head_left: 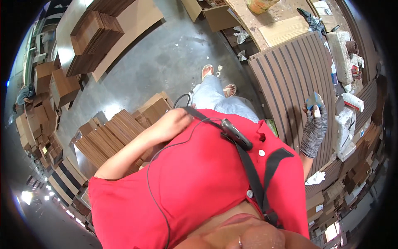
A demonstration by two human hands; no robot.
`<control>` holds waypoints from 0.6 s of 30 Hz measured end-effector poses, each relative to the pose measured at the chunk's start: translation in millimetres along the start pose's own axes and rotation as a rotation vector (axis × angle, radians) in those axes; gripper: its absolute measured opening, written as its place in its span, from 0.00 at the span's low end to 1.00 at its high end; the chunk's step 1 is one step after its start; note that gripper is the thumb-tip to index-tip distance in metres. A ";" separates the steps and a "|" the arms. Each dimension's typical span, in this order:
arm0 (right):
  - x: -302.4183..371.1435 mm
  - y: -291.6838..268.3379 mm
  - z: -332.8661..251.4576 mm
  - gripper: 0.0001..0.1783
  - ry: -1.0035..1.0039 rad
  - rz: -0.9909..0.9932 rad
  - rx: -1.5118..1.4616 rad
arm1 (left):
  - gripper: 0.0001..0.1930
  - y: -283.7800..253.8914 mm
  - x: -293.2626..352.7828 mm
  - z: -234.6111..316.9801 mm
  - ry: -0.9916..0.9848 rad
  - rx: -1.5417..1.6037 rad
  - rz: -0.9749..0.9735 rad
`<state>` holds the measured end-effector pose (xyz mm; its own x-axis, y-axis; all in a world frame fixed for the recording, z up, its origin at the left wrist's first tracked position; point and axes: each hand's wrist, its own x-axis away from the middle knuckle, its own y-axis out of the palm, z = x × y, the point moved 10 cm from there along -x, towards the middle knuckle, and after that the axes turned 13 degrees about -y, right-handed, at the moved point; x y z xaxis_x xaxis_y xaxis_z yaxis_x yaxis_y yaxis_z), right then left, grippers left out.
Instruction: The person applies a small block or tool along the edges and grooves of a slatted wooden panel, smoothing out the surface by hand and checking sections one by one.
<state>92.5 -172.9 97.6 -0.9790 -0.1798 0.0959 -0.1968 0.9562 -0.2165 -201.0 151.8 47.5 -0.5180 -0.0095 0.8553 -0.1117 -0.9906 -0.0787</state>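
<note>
My right hand (314, 126), in a grey fingerless glove, had its fingers bent around a small blue-and-tan object (316, 100). Both were above the brown slatted panel (286, 79), close to its right edge; whether the object touched the slats, I could not tell. My left hand (176, 123) lay at my waist, half-curled, against a black strap (201, 115); I could not establish whether it gripped the strap. Beyond the panel's far edge, a pale wooden board (284, 31) lay on the counter (244, 18), with an orange-yellow container (260, 4) at the counter's far end. A dark crumpled item (311, 21) was noted by the panel's far right corner. Beside the right edge stood a white bottle (352, 101).
</note>
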 end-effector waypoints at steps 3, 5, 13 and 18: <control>-4.0 9.0 -1.3 0.28 -0.015 -0.065 -0.013 | 0.21 -1.4 -10.1 -15.1 -0.087 0.440 -0.143; -4.8 8.5 3.7 0.28 0.015 -0.051 -0.007 | 0.25 -2.8 -9.6 -12.9 -0.101 0.843 -0.178; -4.8 20.6 1.1 0.29 -0.009 -0.085 -0.033 | 0.15 22.5 9.7 9.2 -0.179 1.635 -0.487; -5.1 23.4 2.7 0.32 -0.001 -0.043 -0.078 | 0.10 6.3 15.0 -19.8 -0.276 0.959 -0.206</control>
<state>92.8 -150.2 89.5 -0.9698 -0.2213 0.1029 -0.2341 0.9627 -0.1358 -226.3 148.1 49.7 -0.3380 0.2628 0.9037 0.6131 -0.6670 0.4233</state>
